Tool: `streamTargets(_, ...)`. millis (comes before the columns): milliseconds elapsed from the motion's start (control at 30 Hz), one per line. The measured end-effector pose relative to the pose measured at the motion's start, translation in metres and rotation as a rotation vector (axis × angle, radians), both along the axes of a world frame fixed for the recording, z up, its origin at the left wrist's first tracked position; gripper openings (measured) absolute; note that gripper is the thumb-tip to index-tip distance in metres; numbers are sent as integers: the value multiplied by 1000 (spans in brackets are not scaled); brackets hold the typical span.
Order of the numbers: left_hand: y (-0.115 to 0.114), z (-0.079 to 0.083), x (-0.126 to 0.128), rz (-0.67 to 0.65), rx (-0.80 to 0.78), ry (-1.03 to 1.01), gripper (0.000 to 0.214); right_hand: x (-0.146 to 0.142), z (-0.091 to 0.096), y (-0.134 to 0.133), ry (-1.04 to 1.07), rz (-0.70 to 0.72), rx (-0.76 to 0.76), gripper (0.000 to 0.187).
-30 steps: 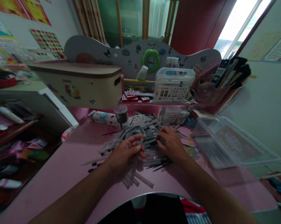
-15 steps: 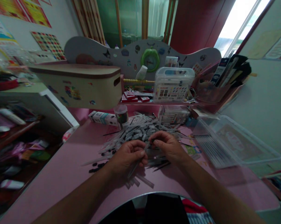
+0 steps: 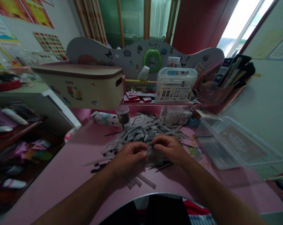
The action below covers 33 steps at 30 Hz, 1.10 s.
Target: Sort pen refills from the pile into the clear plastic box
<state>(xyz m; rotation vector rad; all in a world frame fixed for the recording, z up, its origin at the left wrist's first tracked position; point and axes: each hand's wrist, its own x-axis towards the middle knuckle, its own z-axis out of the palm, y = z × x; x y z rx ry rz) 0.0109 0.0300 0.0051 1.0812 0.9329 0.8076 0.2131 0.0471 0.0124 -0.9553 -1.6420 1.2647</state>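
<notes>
My left hand [image 3: 131,156] is closed in a pinch, with part of a translucent pen barrel [image 3: 150,151] blurred at its fingertips. Close against it, my right hand [image 3: 167,148] has thumb and forefinger together on a small dark piece I cannot make out. Behind both hands spreads a heap of clear and grey pen parts [image 3: 141,128]. Several frosted tubes [image 3: 146,181] lie on the pink desk in front of the left hand. Black caps [image 3: 98,168] are to its left, and thin dark refills [image 3: 163,167] lie under the right hand.
An open clear plastic box [image 3: 214,153] with a row of slim pens stands on the right of the pink desk [image 3: 80,156]. A clear cup [image 3: 123,115], a long carton [image 3: 105,118] and a clear case [image 3: 175,115] stand behind the heap. A lidded cream bin [image 3: 85,90] overhangs the back left.
The pen barrel, which earlier showed slanting down through my left hand, is now mostly hidden by the fingers. Both hands stay close together in nearly the same place; the view shifts slightly.
</notes>
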Motion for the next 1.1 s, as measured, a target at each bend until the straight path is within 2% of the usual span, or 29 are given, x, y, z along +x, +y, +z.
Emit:
streamTargets(67,0,-1,-1,-3,124,113,23,1,3,0,-133,-20,166,10)
streamTargets(167,-1,1,-2,78,472,386,17,0,4,-2,-248,-44,312,14)
streamTargets(267,-3,5,-4,137,759,572,16,-3,0,-4,-257,-53,314,15)
streamTargets(400,-2,7,-5,104,883,599,14,-8,-2,-8,-240,-41,292,15)
streamTargets(500,1,8,-8,186,836,552,14,-7,-3,-7,-186,-101,257,9)
streamTargets(633,10,13,-15,343,692,496,25,5,-8,4,-15,-221,107,10)
streamTargets(733,16,14,-20,272,463,412,22,14,-11,11,101,-262,43,15)
streamTargets(833,19,9,-20,221,266,239,28,16,-11,14,159,-272,-3,22)
streamTargets(967,22,-3,-18,226,191,74,30,15,-8,14,169,-276,-20,25)
streamTargets(1100,21,-9,-18,294,156,7,26,18,-7,13,31,-274,18,24)
